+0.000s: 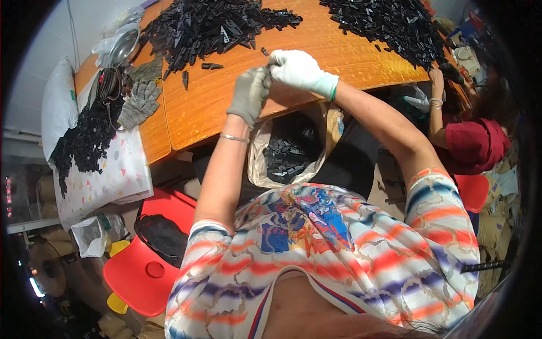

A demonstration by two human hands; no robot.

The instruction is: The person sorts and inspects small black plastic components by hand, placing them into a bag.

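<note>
My left hand (249, 94), in a grey-coated work glove, is closed with its fingertips pressed together. Against it, my right hand (300, 71), in a white glove with a green cuff edge, is closed too. They meet above the near edge of an orange wooden table (209, 107); whatever they pinch is too small and covered to make out. Just beyond them lies a small black plastic piece (264, 51). A large heap of similar black pieces (214, 31) spreads at the far left. Below my hands, an open sack (257, 164) holds more black pieces (282, 160).
A second black heap (389, 28) lies at the far right, beside a co-worker's arm (437, 104). On the left are a spare grey glove (140, 103), a metal bowl (125, 46) and a white patterned bag (107, 192). A red plastic chair (135, 277) stands lower left.
</note>
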